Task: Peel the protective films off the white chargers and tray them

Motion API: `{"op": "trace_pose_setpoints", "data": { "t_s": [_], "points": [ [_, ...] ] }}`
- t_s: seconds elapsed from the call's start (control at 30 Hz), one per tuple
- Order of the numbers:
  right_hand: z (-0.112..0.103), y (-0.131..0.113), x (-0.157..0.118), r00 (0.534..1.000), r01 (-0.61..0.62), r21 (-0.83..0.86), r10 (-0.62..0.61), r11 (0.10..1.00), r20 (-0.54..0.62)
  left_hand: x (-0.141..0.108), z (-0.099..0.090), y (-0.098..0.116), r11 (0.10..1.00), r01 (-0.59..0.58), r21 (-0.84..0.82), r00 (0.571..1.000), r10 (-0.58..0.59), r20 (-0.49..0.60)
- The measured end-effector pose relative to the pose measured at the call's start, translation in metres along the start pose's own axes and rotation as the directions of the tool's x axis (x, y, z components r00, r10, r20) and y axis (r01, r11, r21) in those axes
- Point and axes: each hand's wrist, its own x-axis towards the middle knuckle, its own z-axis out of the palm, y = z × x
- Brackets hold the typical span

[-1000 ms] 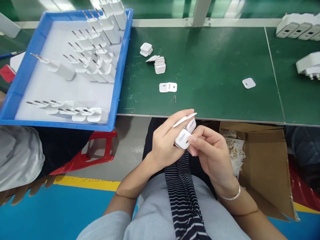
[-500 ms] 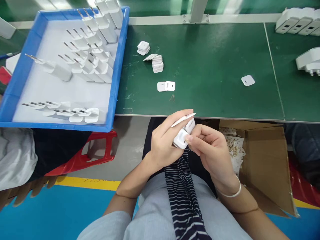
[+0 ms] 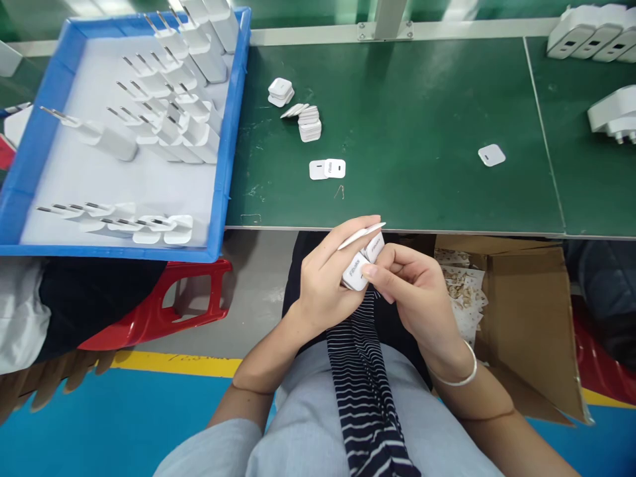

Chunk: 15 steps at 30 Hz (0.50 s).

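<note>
Lower ctr. of frame, just below the edge of the green table (image 3: 412, 132), the L hand (image 3: 328, 281) was curled round a lettered white piece (image 3: 352, 273), w/ a 2nd lettered piece (image 3: 375, 246) right behind it and a thin white plate (image 3: 358, 237) wedged btwn its fingers, nearly edge-on! R hand (image 3: 422, 291) was in there too, thumb and forefinger pinching the 1st piece at its right edge; fingertips behind it were hidden.

Upper ctr., small stacks (image 3: 310, 126) of white plates sat on the green, w/ an overlapping pair (image 3: 334, 168) just below; a lone plate (image 3: 491, 155) lay well apart, toward upper right. Upper left, the blue tray (image 3: 231, 126) held white plugs (image 3: 106, 140), many w/ pins pointing up-left. Lower right, an open cardboard box (image 3: 529, 324) stood below the table, w/ white sheets (image 3: 467, 295) inside.
</note>
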Motion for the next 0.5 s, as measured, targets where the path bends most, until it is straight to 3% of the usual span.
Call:
{"op": "trace_pose_setpoints", "data": {
  "t_s": [0.13,0.27,0.4,0.5],
  "points": [
    [0.006,0.003,0.0,0.999,0.033,-0.063,-0.035,0.997,-0.036,-0.002,0.001,0.0,0.998,0.061,-0.01,0.998,-0.061,-0.01],
    [0.006,0.008,-0.004,0.99,0.082,-0.247,-0.107,0.966,-0.089,-0.003,0.002,-0.001,0.983,0.163,-0.082,0.986,-0.166,-0.02],
    [0.004,0.011,-0.011,0.982,0.187,-0.226,-0.184,0.956,0.03,-0.004,0.001,-0.005,0.948,0.195,-0.25,0.974,-0.217,-0.062],
    [0.004,0.012,-0.014,0.975,0.222,-0.211,-0.211,0.952,0.075,-0.005,-0.001,-0.007,0.942,0.185,-0.28,0.974,-0.215,-0.078]
  ]
}}
